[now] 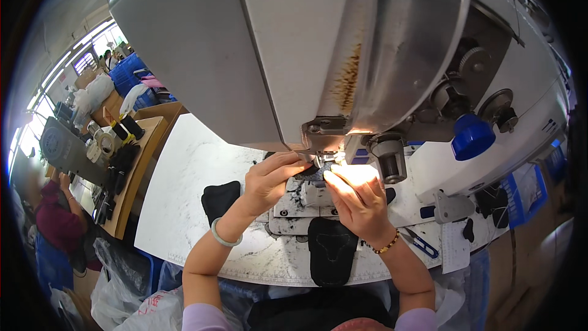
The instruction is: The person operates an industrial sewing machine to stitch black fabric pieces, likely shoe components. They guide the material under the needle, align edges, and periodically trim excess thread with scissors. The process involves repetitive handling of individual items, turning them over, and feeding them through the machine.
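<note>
Under the lit needle area of a white sewing machine (294,43), both my hands hold a small dark fabric piece (316,171), mostly hidden by fingers and machine. My left hand (269,182) is closed, its fingertips pinching the piece's left side. From the right, my right hand (360,199) pinches the other side; bright lamp light washes out its fingers. A black shaped fabric piece (332,257) with a stitched outline lies at the table's near edge, below my right hand. Another black piece (220,201) rests left of my left forearm.
Blue-handled thread snips (422,244) lie by my right wrist, beside a white card (455,248). A blue knob (471,138) sticks out from the machine. Blue crate (528,193) at right; plastic bags (156,309) below the white table (184,165). A person (61,214) works at far left.
</note>
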Tool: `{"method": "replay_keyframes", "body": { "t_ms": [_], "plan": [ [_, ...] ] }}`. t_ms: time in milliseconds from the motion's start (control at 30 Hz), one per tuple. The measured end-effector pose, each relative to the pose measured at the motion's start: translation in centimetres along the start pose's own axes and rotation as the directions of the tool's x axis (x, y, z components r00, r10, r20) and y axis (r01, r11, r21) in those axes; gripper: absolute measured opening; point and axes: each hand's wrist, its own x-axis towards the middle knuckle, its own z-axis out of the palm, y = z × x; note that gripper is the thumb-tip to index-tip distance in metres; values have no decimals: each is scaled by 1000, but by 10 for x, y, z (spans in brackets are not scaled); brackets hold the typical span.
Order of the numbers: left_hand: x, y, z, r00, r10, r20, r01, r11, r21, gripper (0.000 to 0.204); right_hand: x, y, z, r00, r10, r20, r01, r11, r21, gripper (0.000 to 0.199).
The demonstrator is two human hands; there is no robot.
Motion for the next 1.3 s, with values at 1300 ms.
{"method": "replay_keyframes", "body": {
  "t_ms": [1300],
  "plan": [
    [14,17,-10,456,-687,566,684,-135,-716,29,1,6,1,993,-58,-107,65,996,62,30]
  ]
}}
